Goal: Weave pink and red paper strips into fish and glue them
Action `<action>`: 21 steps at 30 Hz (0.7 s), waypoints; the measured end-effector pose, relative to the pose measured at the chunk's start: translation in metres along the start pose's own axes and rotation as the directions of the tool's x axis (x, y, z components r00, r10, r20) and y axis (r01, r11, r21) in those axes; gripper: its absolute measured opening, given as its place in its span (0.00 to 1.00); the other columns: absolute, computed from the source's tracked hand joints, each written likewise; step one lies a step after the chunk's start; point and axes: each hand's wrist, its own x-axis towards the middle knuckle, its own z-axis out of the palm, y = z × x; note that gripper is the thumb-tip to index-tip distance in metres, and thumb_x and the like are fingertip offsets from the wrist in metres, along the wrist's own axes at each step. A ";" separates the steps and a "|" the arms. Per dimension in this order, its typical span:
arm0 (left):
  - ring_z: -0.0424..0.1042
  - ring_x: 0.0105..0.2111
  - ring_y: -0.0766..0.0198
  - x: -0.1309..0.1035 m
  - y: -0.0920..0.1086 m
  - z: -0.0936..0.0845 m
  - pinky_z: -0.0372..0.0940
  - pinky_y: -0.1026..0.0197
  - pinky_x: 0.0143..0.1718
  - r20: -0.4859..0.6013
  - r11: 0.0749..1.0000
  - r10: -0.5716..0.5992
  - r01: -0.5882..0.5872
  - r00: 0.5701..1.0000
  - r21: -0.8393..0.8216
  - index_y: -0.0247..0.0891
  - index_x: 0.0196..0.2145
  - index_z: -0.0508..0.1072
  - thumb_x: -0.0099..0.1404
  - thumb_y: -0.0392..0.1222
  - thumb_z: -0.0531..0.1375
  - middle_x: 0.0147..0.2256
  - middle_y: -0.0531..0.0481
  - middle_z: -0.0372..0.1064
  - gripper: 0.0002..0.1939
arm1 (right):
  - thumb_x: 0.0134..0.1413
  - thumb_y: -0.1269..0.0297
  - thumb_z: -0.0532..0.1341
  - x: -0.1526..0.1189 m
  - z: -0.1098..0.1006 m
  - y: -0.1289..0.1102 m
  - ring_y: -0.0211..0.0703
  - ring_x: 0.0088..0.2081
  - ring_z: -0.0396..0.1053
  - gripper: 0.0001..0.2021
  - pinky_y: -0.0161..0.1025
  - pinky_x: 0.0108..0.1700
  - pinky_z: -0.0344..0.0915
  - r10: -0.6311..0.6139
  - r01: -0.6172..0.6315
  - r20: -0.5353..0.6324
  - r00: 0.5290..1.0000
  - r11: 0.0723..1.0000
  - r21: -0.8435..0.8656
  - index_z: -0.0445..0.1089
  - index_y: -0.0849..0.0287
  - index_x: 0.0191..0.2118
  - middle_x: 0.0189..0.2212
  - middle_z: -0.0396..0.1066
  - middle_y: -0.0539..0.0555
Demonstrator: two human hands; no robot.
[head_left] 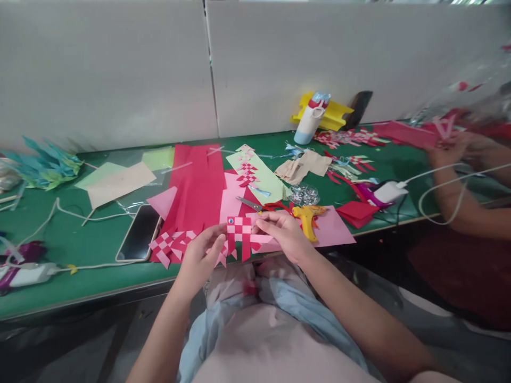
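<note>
A woven paper fish in red and pink, with a round eye at its upper left, is held up at the table's front edge. My left hand grips its left side, thumb toward me. At the other side my right hand pinches the fish's tail strips. More woven red and pink pieces lie beside and beneath my left hand. Just past my right hand are scissors with red handles and a yellow glue gun, resting on pink paper.
Red paper sheets and a phone lie to the left. A light green sheet carries woven fish. Farther back stands a bottle. White cables cross both sides. At right, a co-worker's hands hold paper strips.
</note>
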 end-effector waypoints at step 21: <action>0.73 0.27 0.68 0.002 0.000 0.018 0.67 0.67 0.29 0.086 0.889 -0.186 0.205 0.979 -0.411 0.35 0.35 0.74 0.55 0.47 0.67 0.30 0.49 0.75 0.14 | 0.33 0.58 0.74 -0.009 0.000 0.014 0.33 0.24 0.70 0.24 0.30 0.27 0.65 0.234 -0.240 0.133 0.963 0.970 0.029 0.71 0.63 0.38 0.24 0.73 0.49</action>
